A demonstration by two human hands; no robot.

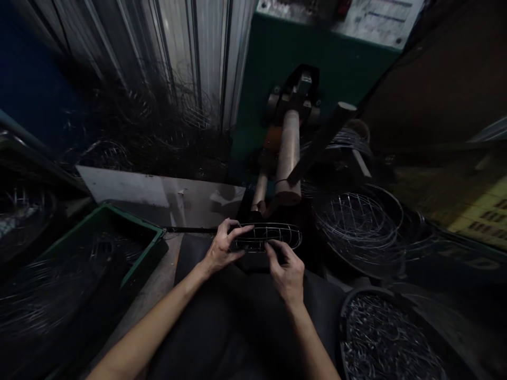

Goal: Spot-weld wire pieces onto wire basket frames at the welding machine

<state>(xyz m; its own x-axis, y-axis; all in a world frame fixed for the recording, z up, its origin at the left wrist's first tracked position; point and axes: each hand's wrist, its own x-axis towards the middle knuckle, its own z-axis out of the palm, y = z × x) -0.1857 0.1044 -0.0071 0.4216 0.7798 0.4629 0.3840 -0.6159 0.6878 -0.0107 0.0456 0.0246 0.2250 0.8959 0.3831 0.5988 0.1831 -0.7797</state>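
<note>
Grips a wire frame [266,232] at its left end with the fingers [241,230] of the left hand [219,248], set above and below it. Pinches the near edge of the same frame, right of the left fingertips, between the thumb and bent fingers of the right hand [290,274]. Holds it so in front of the body, long side across, beyond a dark lap [237,316]. Cannot tell, in such dim light, exactly how far each fingertip wraps the wires.

Just beyond the frame, faces a thick metal cylinder [291,142] and, to its left and lower, a thinner rod [261,187], both jutting from a green machine [253,79]. Crosses the view there with a slanting bar [322,142], close by the thick cylinder.

To the right, has looped and gridded wire pieces [356,216] piled together; nearer, a round black tub [344,322] full of small metal bits [388,338]; farther out, a yellow crate [491,206].

To the left, has a green crate [160,235] with wire pieces inside, and behind it a pale board [158,195]. Beyond that, shows tangled wire [158,121] heaped against a ribbed metal wall [166,31].
</note>
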